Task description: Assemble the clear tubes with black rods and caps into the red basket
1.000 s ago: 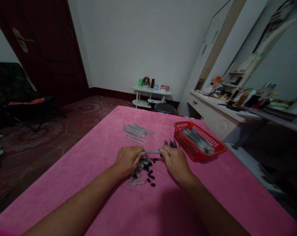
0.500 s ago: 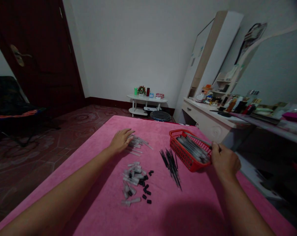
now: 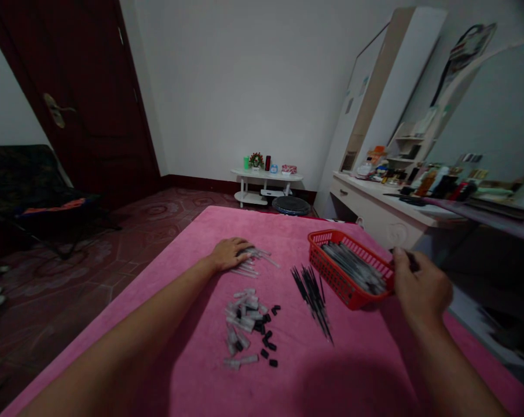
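My left hand (image 3: 229, 253) rests on a small pile of clear pen barrels (image 3: 253, 262) far out on the pink table (image 3: 192, 324), its fingers curled over them. My right hand (image 3: 420, 286) hangs beside the right rim of a red plastic basket (image 3: 331, 272) filled with assembled pens (image 3: 354, 267); its fingers are bent and something dark shows at the fingertips, too blurred to name. Between the hands lie a fan of thin black refills (image 3: 312, 291) and a heap of clear caps and small black plugs (image 3: 249, 324).
A dark door (image 3: 83, 104) and a dark chair (image 3: 31, 197) stand at left. A low white shelf (image 3: 266, 179) sits against the far wall. A cluttered dressing table (image 3: 396, 202) with a mirror runs along the right, close to the table's edge.
Both hands left the heap of caps in the middle. The left went out to the barrel pile and closed over it; the right went to the basket and now sits at its right rim.
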`<state>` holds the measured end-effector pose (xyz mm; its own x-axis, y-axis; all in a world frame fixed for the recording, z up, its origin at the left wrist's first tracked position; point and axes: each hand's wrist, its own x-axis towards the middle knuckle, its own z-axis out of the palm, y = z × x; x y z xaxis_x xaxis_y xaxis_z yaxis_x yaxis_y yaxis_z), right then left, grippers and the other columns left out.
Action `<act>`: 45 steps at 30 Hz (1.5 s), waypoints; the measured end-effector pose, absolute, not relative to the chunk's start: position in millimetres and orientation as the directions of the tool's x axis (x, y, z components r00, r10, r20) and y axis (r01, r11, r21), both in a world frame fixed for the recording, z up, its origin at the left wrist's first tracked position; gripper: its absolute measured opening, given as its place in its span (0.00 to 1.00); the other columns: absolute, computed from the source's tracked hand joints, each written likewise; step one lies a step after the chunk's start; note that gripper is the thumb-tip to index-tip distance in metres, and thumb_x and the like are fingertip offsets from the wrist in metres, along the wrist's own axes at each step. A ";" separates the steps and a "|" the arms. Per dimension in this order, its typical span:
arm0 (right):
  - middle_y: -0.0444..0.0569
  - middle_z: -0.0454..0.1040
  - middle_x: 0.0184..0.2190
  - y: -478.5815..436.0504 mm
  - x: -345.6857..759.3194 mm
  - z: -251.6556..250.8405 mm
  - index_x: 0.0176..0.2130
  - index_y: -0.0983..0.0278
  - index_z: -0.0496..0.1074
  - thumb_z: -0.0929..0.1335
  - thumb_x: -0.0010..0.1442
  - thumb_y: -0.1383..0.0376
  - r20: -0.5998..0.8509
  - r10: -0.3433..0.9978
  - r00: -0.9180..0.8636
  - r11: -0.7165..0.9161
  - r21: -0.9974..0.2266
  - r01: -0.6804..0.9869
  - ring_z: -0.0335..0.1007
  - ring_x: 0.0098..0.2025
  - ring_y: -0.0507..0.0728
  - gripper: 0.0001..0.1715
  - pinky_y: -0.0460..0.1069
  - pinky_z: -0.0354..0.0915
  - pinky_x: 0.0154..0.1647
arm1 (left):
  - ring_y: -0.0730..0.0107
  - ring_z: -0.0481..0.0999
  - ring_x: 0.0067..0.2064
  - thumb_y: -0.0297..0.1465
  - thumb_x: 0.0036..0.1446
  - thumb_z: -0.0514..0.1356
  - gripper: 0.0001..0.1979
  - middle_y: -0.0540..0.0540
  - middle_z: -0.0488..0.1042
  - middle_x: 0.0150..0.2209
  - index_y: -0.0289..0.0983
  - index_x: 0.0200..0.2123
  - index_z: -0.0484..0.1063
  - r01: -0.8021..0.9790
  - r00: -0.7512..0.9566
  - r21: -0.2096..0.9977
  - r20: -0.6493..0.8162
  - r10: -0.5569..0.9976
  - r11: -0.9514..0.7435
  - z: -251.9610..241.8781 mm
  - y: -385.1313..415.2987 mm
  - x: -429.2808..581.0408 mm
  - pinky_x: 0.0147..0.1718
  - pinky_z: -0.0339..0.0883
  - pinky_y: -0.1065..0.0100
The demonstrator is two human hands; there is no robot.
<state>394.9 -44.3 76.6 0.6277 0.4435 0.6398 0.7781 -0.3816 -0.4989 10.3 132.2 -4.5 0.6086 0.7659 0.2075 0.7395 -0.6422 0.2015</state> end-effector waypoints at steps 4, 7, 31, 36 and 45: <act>0.52 0.76 0.31 -48.1 359.7 85.7 0.38 0.65 0.75 0.62 0.61 0.57 0.774 0.441 0.454 0.010 -0.510 0.860 0.70 0.32 0.57 0.18 0.48 0.59 0.33 | 0.58 0.63 0.57 0.49 0.60 0.46 0.25 0.47 0.66 0.58 0.50 0.57 0.65 0.791 0.545 0.172 0.236 0.804 -0.587 -4.0 114.7 11.3 0.54 0.55 0.57; 0.51 0.75 0.33 -52.7 312.0 81.0 0.36 0.64 0.74 0.62 0.62 0.59 0.763 0.603 0.232 0.283 -0.477 0.832 0.70 0.35 0.57 0.15 0.49 0.62 0.39 | 0.54 0.63 0.55 0.50 0.59 0.46 0.26 0.47 0.68 0.56 0.51 0.57 0.65 0.826 0.488 0.179 0.251 0.836 -0.535 -4.1 96.6 14.7 0.51 0.56 0.54; 0.54 0.76 0.40 69.2 180.2 -19.7 0.38 0.65 0.74 0.56 0.67 0.55 0.419 0.896 -0.145 0.387 -0.582 0.715 0.69 0.46 0.56 0.25 0.50 0.60 0.50 | 0.59 0.69 0.54 0.39 0.65 0.38 0.27 0.40 0.73 0.51 0.38 0.48 0.74 0.830 0.062 0.507 0.331 0.942 -0.233 -20.2 67.7 -5.8 0.54 0.58 0.56; 0.55 0.74 0.46 69.4 166.8 -26.3 0.46 0.65 0.72 0.58 0.66 0.56 0.417 0.885 -0.206 0.442 -0.618 0.650 0.67 0.50 0.57 0.22 0.51 0.59 0.53 | 0.56 0.64 0.59 0.40 0.64 0.43 0.26 0.34 0.67 0.56 0.30 0.56 0.67 0.832 0.030 0.515 0.331 0.943 -0.207 -30.5 62.3 9.9 0.58 0.54 0.56; 0.54 0.73 0.49 60.7 175.1 -19.2 0.50 0.65 0.71 0.59 0.65 0.54 0.408 0.872 -0.270 0.487 -0.681 0.547 0.68 0.51 0.57 0.24 0.52 0.61 0.54 | 0.54 0.61 0.60 0.47 0.61 0.45 0.24 0.44 0.68 0.56 0.44 0.51 0.72 0.852 0.103 0.451 0.352 0.930 -0.265 -20.9 67.2 9.5 0.57 0.53 0.51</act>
<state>175.1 60.7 -19.2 -0.2700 0.8723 0.4076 0.5472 0.4873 -0.6805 9.5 67.2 -20.9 0.1033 0.9303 0.3519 0.8524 -0.2651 0.4507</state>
